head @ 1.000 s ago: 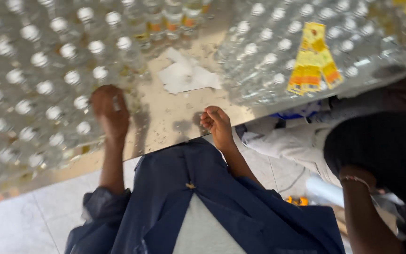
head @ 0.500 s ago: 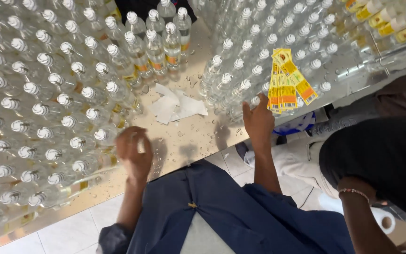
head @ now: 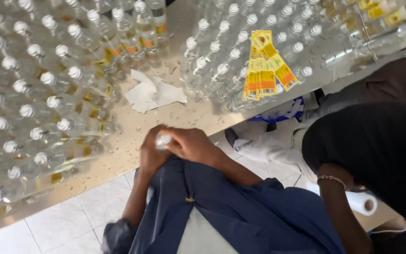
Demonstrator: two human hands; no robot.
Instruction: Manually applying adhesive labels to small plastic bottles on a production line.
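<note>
My left hand (head: pixel 149 155) and my right hand (head: pixel 192 146) meet at the near edge of a wet metal table (head: pixel 184 120). Between them they grip a small clear bottle (head: pixel 163 139) with a white cap; most of it is hidden by my fingers. A large crowd of clear white-capped bottles (head: pixel 38 99) stands to the left of my hands. Another group of bottles (head: pixel 222 61) stands at the back right, with a stack of yellow labels (head: pixel 264 66) lying on top of it.
Torn white paper (head: pixel 153 93) lies on the table between the two bottle groups. Another person (head: pixel 381 155) bends at the right, their arm with a bracelet (head: pixel 332 178) hanging down. A white paper roll (head: pixel 365 203) lies on the tiled floor (head: pixel 62 216).
My right hand left the bottles by the yellow labels and came back to the table edge. My left hand moved right to meet it, and both now hold a bottle.
</note>
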